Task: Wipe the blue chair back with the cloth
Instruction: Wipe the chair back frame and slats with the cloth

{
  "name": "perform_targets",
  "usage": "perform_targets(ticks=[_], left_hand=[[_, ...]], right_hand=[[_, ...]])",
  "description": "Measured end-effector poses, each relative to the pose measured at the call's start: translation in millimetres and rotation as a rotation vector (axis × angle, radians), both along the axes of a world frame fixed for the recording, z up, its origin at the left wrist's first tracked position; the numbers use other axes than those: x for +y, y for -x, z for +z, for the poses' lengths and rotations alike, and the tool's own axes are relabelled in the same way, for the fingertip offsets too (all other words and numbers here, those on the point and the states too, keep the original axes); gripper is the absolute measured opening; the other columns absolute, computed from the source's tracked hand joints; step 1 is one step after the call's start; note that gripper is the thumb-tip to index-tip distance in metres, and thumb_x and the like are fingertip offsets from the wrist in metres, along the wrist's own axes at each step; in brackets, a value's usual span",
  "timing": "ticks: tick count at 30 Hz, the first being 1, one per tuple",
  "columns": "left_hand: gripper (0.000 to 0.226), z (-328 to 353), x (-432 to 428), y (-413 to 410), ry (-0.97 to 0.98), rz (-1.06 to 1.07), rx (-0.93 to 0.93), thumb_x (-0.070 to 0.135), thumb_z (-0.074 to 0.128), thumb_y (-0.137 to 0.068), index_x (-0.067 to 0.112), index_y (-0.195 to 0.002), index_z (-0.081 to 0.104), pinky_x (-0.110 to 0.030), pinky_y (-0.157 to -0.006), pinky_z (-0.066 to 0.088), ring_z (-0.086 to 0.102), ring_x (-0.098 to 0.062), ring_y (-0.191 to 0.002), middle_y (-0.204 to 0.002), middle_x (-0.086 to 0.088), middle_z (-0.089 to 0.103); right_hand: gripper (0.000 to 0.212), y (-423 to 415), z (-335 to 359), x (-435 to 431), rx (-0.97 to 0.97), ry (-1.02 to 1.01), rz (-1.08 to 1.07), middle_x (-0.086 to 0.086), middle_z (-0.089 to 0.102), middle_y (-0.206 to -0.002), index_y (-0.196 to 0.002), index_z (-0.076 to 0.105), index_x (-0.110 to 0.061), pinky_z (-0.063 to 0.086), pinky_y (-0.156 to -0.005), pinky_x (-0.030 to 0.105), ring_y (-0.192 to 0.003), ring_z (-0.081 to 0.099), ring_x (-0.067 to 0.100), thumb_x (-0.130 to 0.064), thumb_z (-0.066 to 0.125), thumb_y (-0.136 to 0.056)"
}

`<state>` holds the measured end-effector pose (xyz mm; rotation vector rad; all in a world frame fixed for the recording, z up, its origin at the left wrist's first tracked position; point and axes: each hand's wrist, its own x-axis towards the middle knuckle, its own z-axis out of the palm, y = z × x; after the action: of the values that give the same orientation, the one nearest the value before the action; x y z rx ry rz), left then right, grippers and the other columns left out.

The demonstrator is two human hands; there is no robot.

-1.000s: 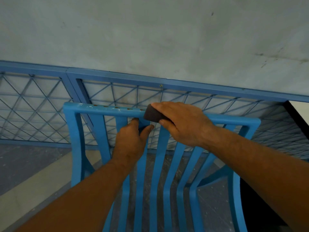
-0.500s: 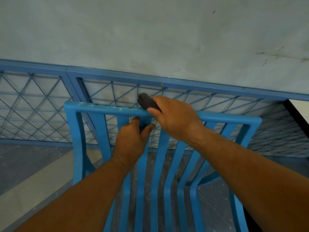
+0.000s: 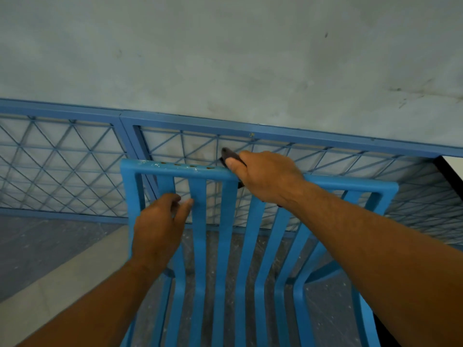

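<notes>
chair back: the blue chair back [image 3: 226, 234] is smooth moulded plastic, long curved slats under a flat top rail, dead centre in front of me. There are brownish spots on the rail's left part.
cloth: the cloth [image 3: 229, 155] is dark and bunched small, on the top rail near its middle. It's mostly buried under my hand, only the far tip pokes out.
right hand: my right hand [image 3: 265, 179] has its fingers curled round the cloth.
left hand: my left hand [image 3: 157, 229] has its fingers wrapped round a left slat, thumb stretched toward the next one.
behind: a blue metal mesh railing [image 3: 62, 166] with a diamond pattern, then a blotchy pale wall [image 3: 225, 58].
cut off: the lower chair runs out at the near edge.
</notes>
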<state>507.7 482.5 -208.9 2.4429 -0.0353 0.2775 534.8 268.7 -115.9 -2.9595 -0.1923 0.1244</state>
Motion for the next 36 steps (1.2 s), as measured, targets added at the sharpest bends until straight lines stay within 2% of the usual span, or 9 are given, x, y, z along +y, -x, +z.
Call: perform_targets(ticks=[5,8,13,16,20,24,28,32,36], left_hand=[[0.034,2,8,-6,0.119,0.163,0.004,0.049,0.062,-0.085,0.015,-0.09,0.059,-0.03,-0.061,0.042,0.056,-0.019,-0.073,-0.079,-0.001,0.06],[0.036,6,4,-4,0.201,0.222,0.001,0.044,0.064,-0.084,0.012,-0.099,0.056,-0.028,-0.064,0.038,0.053,-0.016,-0.076,-0.084,0.002,0.058],[0.04,10,-1,-7,0.226,0.226,-0.057,0.035,0.064,-0.087,0.009,-0.116,0.055,-0.033,-0.076,0.049,0.058,-0.021,-0.089,-0.103,-0.006,0.062],[0.031,7,-3,-13,0.217,0.186,-0.035,0.033,0.059,-0.091,0.006,-0.105,0.058,-0.029,-0.069,0.045,0.059,-0.019,-0.08,-0.092,-0.006,0.063],[0.028,6,-3,-17,0.229,0.159,-0.006,0.033,0.058,-0.092,0.006,-0.099,0.055,-0.029,-0.063,0.043,0.057,-0.02,-0.073,-0.081,-0.004,0.058],[0.025,4,4,-20,0.195,0.115,0.028,0.037,0.056,-0.092,0.012,-0.096,0.052,-0.031,-0.063,0.046,0.057,-0.019,-0.072,-0.079,0.0,0.058],[0.023,5,7,-21,0.175,0.089,0.051,0.038,0.056,-0.092,0.018,-0.089,0.046,-0.03,-0.061,0.045,0.056,-0.019,-0.069,-0.07,0.007,0.051],[0.025,7,9,-23,0.163,0.07,0.079,0.038,0.056,-0.091,0.016,-0.089,0.046,-0.029,-0.059,0.041,0.055,-0.02,-0.069,-0.073,0.002,0.052],[0.026,6,9,-24,0.144,0.063,0.054,0.039,0.055,-0.091,0.015,-0.09,0.045,-0.029,-0.059,0.04,0.054,-0.02,-0.069,-0.076,-0.001,0.054]], right_hand=[[0.042,5,-15,14,-0.277,0.067,-0.084,-0.007,0.044,-0.067,-0.085,0.043,-0.024,0.031,-0.061,0.036,-0.06,0.045,0.021,-0.053,0.018,-0.101],[0.034,16,-23,5,-0.366,0.018,0.077,-0.005,0.059,-0.082,-0.099,0.054,-0.022,0.033,-0.065,0.035,-0.073,0.055,0.024,-0.047,0.031,-0.101],[0.041,26,-18,-15,-0.262,-0.131,0.255,-0.002,0.063,-0.126,-0.136,0.049,-0.022,0.04,-0.09,0.036,-0.107,0.058,0.023,-0.034,0.049,-0.097],[0.046,19,-10,-10,-0.172,-0.101,0.254,-0.007,0.058,-0.134,-0.143,0.04,-0.029,0.041,-0.093,0.035,-0.114,0.055,0.02,-0.039,0.047,-0.099],[0.036,1,-8,13,-0.097,-0.002,0.256,-0.009,0.06,-0.107,-0.128,0.042,-0.036,0.047,-0.075,0.04,-0.092,0.06,0.019,-0.055,0.034,-0.098],[0.04,-10,-9,34,-0.122,-0.017,0.111,-0.01,0.047,-0.071,-0.093,0.045,-0.027,0.035,-0.063,0.036,-0.06,0.045,0.012,-0.059,0.022,-0.099],[0.04,-6,-14,43,-0.264,0.01,-0.003,-0.01,0.04,-0.065,-0.087,0.042,-0.023,0.03,-0.062,0.035,-0.055,0.038,0.013,-0.054,0.021,-0.101],[0.038,10,-34,32,-0.442,0.012,0.154,0.001,0.066,-0.098,-0.114,0.057,-0.016,0.041,-0.07,0.039,-0.083,0.061,0.026,-0.044,0.037,-0.099],[0.048,10,-30,29,-0.374,0.038,0.263,0.002,0.061,-0.128,-0.14,0.046,-0.017,0.047,-0.083,0.047,-0.103,0.062,0.03,-0.041,0.041,-0.098]])
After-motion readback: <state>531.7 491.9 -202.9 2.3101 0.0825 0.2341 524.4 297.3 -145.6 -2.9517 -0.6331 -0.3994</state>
